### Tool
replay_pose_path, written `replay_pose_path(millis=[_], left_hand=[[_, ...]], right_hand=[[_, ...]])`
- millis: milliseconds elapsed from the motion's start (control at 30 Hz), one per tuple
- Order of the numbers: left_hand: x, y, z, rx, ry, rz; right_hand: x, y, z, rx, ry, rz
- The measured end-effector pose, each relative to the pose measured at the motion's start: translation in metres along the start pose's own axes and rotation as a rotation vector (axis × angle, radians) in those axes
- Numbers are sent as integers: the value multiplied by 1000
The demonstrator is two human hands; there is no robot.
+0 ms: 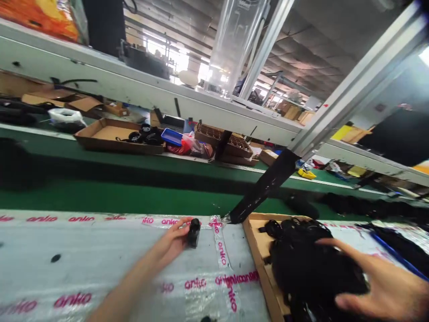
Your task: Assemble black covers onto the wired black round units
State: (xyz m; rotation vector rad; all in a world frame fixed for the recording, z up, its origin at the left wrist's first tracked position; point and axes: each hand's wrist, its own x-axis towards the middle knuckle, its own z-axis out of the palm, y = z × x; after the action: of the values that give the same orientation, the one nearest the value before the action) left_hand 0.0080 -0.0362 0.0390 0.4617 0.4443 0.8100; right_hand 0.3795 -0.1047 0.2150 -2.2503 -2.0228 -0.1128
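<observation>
Left hand (172, 241): the fingers are closed around a small black part (193, 232) and hold it upright on the surface (83, 264), near the far edge.
Right hand (378, 281): it lies flat and open over a pile of black parts (311, 268); the fingers are spread and touch the pile, but they do not grip one piece as far as I can see.
Pile: it fills a shallow cardboard tray (259, 250) just right of the small part.
Surface: it is covered with clear film and strips of tape (221, 250) with pink letters.
Step in hand: I judge that one part is being set down on the surface while the other hand feels in the tray for another piece.
Next move: probably the right hand needs to close on a single piece and separate it from the tangled pile; the left hand needs only to open.
Behind: a green belt (134, 197) and a carton (114, 136) with more black parts.
</observation>
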Motion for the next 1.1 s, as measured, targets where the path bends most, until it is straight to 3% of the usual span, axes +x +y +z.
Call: replay_pose_path(millis=[133,233,367,467,567,667,733,800,900,1000,1100], left_hand=[[-9,-4,13,-45,-17,23],[-18,5,27,-24,-37,83],[-35,28,53,71,-41,232],[-57,42,71,155,-33,358],[-84,45,87,384,-18,505],[-103,42,106,825,-5,706],[-108,40,126,1116,-93,833],[-106,40,149,1332,-254,943],[-101,40,177,1403,-409,1008],[-99,33,171,1256,-321,960],[-100,14,132,1218,-83,789]], right_hand=[[-55,-56,9,-40,-43,-369],[-85,-102,8,-98,-90,-657],[-86,-163,5,-240,-185,-904],[-78,-182,-1,-174,-230,-961],[-79,-164,-19,22,-218,-936],[-84,-131,-45,199,-65,-780],[-88,-117,-60,220,71,-691],[-91,-112,-70,179,144,-689],[-98,-105,-74,202,153,-730],[-115,-81,-60,364,170,-573],[-141,-52,-16,520,191,-296]])
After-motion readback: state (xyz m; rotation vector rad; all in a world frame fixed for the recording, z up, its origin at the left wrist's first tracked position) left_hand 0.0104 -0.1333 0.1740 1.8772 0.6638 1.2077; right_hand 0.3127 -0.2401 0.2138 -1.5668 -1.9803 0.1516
